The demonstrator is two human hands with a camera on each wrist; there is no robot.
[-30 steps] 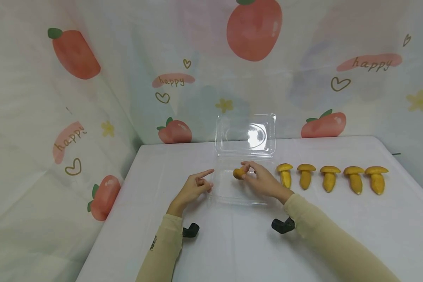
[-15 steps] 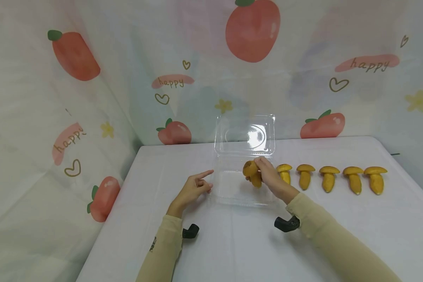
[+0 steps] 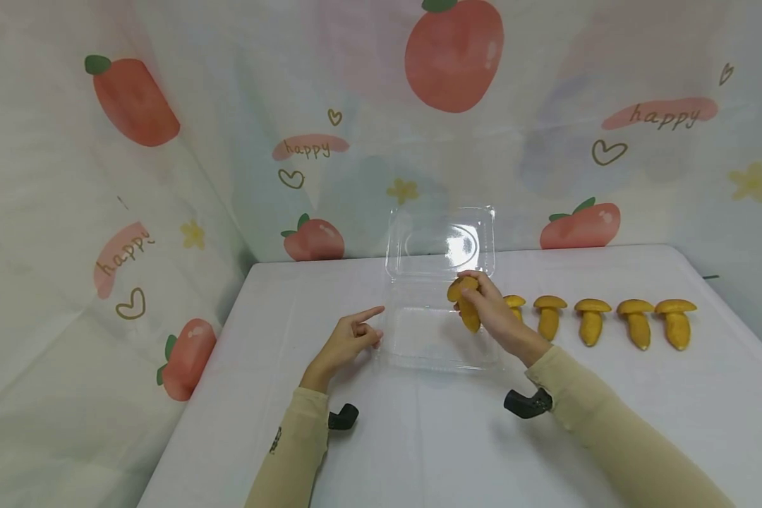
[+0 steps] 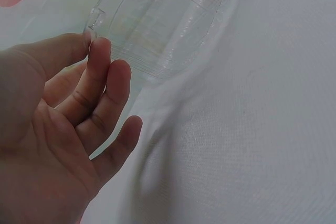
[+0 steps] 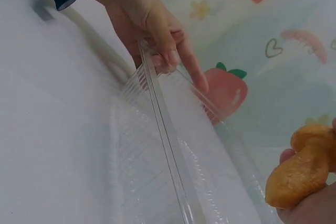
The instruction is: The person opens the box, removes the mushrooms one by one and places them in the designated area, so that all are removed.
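My right hand (image 3: 503,317) grips a yellow-brown mushroom (image 3: 468,307) above the right half of a clear plastic clamshell box (image 3: 438,367). The mushroom's cap faces up and left, its stem slanting down. In the right wrist view, the fingers (image 5: 315,208) at the lower right hold the mushroom (image 5: 299,177) beside the box wall. My left hand (image 3: 346,342) is at the box's left side. Seen from the left wrist, its thumb and fingertips pinch the box's rim (image 4: 94,22), with the lower fingers loosely bent. The box's lid (image 3: 441,243) stands raised at the back.
To the right of the box lie several more yellow mushrooms (image 3: 549,321) in a row, caps away from me; my right hand partly covers the nearest one. A white cloth covers the table (image 3: 406,437). A fruit-printed backdrop (image 3: 368,92) rises behind and at the left.
My right hand has moved right and slightly up with the mushroom, turning it from end-on to show its full stem. The left hand has stayed at the box's rim.
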